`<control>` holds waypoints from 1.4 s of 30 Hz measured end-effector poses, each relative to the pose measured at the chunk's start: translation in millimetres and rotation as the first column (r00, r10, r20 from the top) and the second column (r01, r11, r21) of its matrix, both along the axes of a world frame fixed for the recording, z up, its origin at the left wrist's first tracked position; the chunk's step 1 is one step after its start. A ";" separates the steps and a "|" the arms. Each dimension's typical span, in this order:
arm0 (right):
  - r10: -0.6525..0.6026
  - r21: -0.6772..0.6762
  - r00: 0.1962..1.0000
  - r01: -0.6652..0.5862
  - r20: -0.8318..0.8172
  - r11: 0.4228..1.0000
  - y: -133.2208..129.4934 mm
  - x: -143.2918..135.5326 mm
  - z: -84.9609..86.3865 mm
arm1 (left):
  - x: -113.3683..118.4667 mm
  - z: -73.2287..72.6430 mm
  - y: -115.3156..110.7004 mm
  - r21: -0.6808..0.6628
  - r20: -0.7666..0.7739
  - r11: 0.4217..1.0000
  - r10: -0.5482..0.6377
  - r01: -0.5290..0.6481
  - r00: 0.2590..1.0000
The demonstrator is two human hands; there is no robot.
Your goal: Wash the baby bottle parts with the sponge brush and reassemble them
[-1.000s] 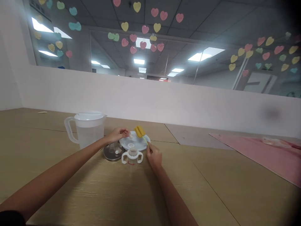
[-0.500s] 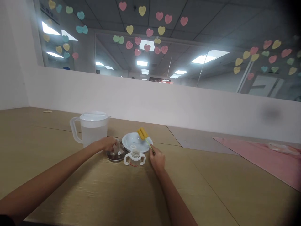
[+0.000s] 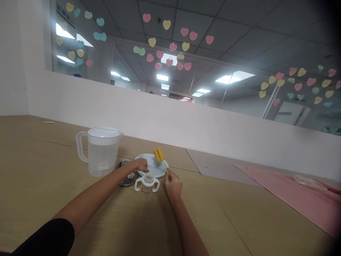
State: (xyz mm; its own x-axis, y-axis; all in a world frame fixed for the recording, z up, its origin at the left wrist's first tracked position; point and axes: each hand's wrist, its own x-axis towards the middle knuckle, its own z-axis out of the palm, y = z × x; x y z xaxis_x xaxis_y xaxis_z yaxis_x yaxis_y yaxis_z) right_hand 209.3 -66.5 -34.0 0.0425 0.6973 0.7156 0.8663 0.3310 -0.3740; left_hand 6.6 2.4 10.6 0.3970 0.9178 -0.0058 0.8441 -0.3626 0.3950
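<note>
In my right hand (image 3: pixel 173 185) is a sponge bottle brush (image 3: pixel 160 155), its yellow head pointing up and its thin green handle running down into my fingers. My left hand (image 3: pixel 142 164) is closed over the near left part of a white bowl (image 3: pixel 163 173); what its fingers hold, if anything, is hidden. Just in front of the bowl stands a clear baby bottle (image 3: pixel 148 178) with two white handles and red lettering, upright and uncapped. Left of the bottle, partly behind my left forearm, lies a round metal tray (image 3: pixel 127 182) with small clear and white parts on it.
A lidded clear pitcher (image 3: pixel 103 156) of water stands at the left on the wood-coloured table (image 3: pixel 87 227). A pink mat (image 3: pixel 293 195) with a plastic bag on it lies at the right. Behind the table rises a white wall (image 3: pixel 149 121) below a window.
My left hand has moved right, from the metal tray to the bowl. The brush stays in my right hand. The camera view has tilted and shifted slightly.
</note>
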 end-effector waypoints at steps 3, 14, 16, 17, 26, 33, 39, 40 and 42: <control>-0.015 -0.039 1.000 0.014 -0.005 0.999 -0.9 -1.2 2.1 | -3.7 0.4 1.9 -0.044 0.049 0.999 0.001 0.001 0.999; -0.023 -0.047 1.000 0.022 -0.015 0.999 -2.7 -2.5 2.6 | -10.4 19.3 2.8 0.018 0.589 0.992 0.089 -0.123 0.803; -0.008 -0.043 1.000 0.009 0.028 0.999 -3.3 -3.6 1.5 | -10.3 23.6 4.5 0.018 0.688 0.989 0.093 -0.145 0.720; 0.003 -0.038 0.999 -0.001 0.052 0.999 -3.6 -4.1 1.0 | -9.8 25.4 4.7 0.021 0.723 0.989 0.088 -0.149 0.685; 0.060 0.125 0.974 -0.089 0.216 0.988 -2.4 0.1 -7.6 | -8.9 26.9 -3.5 0.162 0.746 0.979 -0.041 -0.122 0.665; 0.070 0.155 0.960 -0.115 0.271 0.981 -3.1 0.9 -8.5 | -23.4 23.4 -10.3 0.281 0.637 0.959 -0.159 -0.035 0.754; -0.020 -0.008 0.975 0.023 0.221 1.000 -5.5 -6.2 -4.5 | -40.5 16.9 -14.8 0.537 0.426 0.839 -0.181 -0.087 0.886; -0.041 -0.027 0.980 0.047 0.196 0.999 -5.9 -6.8 -3.6 | -43.0 16.9 -16.7 0.553 0.420 0.826 -0.162 -0.110 0.893; -0.068 -0.053 0.986 0.077 0.150 0.996 -6.7 -7.2 -1.3 | -49.6 18.7 -23.0 0.552 0.399 0.820 -0.099 -0.153 0.912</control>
State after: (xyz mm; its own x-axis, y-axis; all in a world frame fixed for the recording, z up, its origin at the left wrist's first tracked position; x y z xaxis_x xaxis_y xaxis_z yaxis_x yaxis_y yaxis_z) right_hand 202.1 -73.2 -35.2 -0.0086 0.7370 0.6759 0.9344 0.2467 -0.2571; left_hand -43.0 -20.6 29.4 0.2241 0.7167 0.6604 0.6744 -0.6032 0.4258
